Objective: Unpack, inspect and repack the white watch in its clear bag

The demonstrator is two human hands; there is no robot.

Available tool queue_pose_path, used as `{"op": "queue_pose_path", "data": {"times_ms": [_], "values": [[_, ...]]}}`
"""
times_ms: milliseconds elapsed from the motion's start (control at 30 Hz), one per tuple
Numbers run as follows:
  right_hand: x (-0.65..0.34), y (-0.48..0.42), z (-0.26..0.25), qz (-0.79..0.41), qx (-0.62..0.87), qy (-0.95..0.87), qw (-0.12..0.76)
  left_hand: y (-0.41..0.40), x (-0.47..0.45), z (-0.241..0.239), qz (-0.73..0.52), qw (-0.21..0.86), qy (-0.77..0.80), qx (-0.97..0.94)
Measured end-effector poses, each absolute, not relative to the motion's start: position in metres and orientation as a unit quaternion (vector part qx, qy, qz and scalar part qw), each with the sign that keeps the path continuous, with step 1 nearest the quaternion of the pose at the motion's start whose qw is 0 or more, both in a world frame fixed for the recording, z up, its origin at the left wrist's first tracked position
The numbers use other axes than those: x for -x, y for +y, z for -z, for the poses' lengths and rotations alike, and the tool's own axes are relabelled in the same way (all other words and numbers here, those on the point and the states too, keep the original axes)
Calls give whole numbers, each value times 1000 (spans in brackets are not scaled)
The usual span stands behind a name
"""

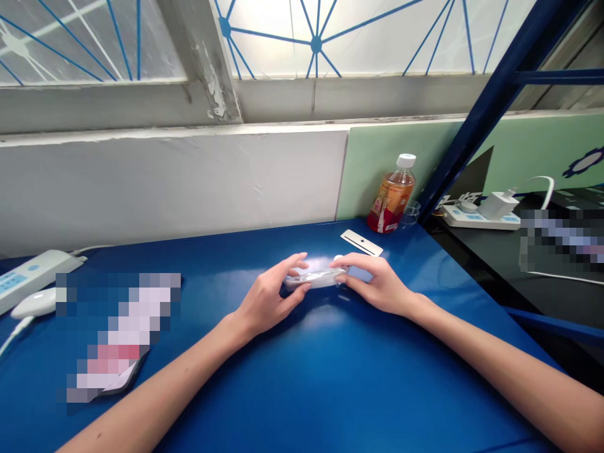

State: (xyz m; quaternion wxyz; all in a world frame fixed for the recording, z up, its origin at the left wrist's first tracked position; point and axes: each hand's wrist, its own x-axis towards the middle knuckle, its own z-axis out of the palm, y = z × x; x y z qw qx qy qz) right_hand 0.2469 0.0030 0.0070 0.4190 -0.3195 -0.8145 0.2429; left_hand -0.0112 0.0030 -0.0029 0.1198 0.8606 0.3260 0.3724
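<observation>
Packet [321,277] of clear, shiny plastic lies between the two hands in the head view, over the far half of the blue table [340,390]; the left hand [267,294] has its thumb against the near side of the left end and its fingers curved round behind, the index finger lifted clear, so the hand is closed loosely on it; the right hand [380,283] has thumb and fingertips pinched together on the right end; a small white round thing [338,258] shows just behind the right fingertips; glare and clear film blur the contents, and I cannot tell whether the packet rests on the table or is just above it.

It should be light, soft and crinkly at the film, perhaps stiffer where something lies inside, and a little slippery; the two short ends look the best places to take hold, with a light pinch, since a hard squeeze could crease it or press on the contents.

Beyond the right hand lies a white card [362,243] with a dark slot; a drink bottle [392,198] stands upright near the wall; at left lie a phone [123,376], partly masked, and a power strip [44,270].
</observation>
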Motion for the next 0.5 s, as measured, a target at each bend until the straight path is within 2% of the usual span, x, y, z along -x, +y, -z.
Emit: {"op": "queue_pose_path", "data": {"times_ms": [100, 233, 400, 500], "values": [[-241, 1, -4, -318, 372, -750, 445, -1, 9, 1, -398, 93, 324, -853], [-238, 2, 2, -349, 395, -729, 437, -3, 8, -4, -338, 83, 308, -885], [-243, 3, 5, -213, 396, -809, 378, 0, 12, -3, -258, 112, 327, -902], [-249, 5, 5, -133, 349, -875, 307, 4, 15, -2, -219, 130, 341, -905]]}}
